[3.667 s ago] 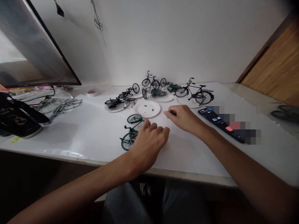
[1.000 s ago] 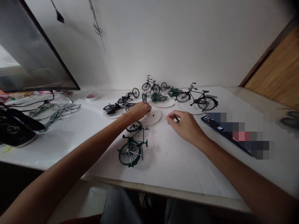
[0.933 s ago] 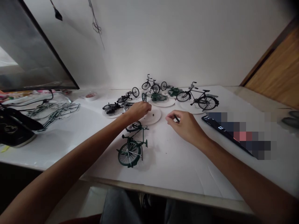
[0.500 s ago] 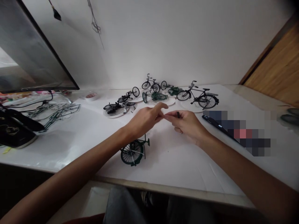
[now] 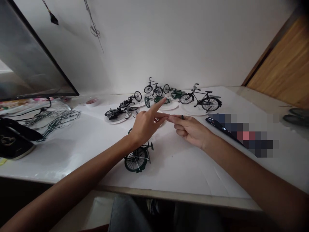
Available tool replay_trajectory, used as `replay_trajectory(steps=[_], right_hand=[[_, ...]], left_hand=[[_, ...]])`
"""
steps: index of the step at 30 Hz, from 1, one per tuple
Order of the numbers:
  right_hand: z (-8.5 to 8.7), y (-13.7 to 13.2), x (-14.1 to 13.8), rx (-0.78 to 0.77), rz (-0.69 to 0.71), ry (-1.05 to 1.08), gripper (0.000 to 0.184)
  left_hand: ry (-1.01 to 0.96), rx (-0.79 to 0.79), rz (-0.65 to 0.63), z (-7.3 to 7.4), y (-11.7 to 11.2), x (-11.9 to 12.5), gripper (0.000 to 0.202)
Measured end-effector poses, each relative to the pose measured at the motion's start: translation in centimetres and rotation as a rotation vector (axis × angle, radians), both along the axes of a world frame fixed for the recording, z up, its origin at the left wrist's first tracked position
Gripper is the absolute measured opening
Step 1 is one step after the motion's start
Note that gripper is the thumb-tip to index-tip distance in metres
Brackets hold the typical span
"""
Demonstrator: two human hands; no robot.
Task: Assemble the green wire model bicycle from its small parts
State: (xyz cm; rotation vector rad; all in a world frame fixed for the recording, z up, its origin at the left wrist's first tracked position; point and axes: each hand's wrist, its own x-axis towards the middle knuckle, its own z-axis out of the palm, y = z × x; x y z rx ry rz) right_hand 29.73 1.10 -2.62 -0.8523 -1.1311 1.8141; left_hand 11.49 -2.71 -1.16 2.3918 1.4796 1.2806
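Observation:
My left hand and my right hand meet fingertip to fingertip above the white tabletop. In my left hand the thumb is pinched against a finger while the index finger points up and away; whatever sits in the pinch is too small to make out. My right hand is closed, thumb and index pressed together, with a small dark piece showing at its fingers. Below my left wrist stands a green model bicycle, its front part hidden by my hand and forearm.
Behind my hands, black and green model bicycles lie or stand on white paper plates, one upright black bicycle at the right. A phone lies right of my hand. At the left are green frame parts, a black pouch and a monitor.
My left index finger has lifted and straightened, and the left hand has turned more upright. Both hands stay joined at the fingertips. The view has shifted slightly.

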Motion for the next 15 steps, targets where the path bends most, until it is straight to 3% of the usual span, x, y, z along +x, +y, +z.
replay_trajectory(steps=[15], right_hand=[[-0.7,0.6,0.0,-0.031,-0.034,0.089,0.030]], left_hand=[[0.036,-0.160,-0.001,0.6,0.4,0.7,0.078]])
